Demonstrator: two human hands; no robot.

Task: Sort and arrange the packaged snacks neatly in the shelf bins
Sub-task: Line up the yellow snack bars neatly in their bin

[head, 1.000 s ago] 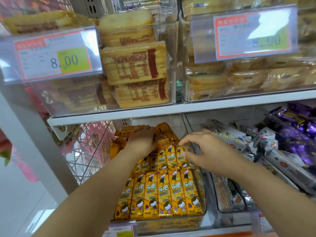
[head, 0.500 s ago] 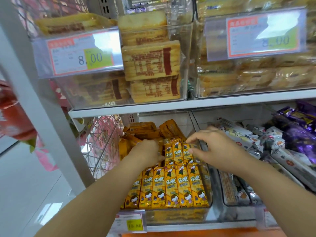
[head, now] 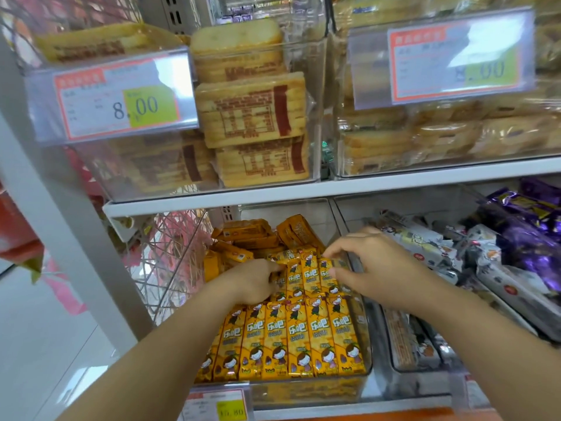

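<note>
Hands point(head: 249, 284) point(head: 375, 268) grip yellow packs point(head: 296, 338); white shelf point(head: 394, 183), pale floor point(head: 36, 344).

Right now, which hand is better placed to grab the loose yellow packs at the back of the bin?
Probably left. The left hand is nearest the loose yellow packs at back-left; the right hand is by the right wall of the bin, pinching the end pack of the second row.
</note>
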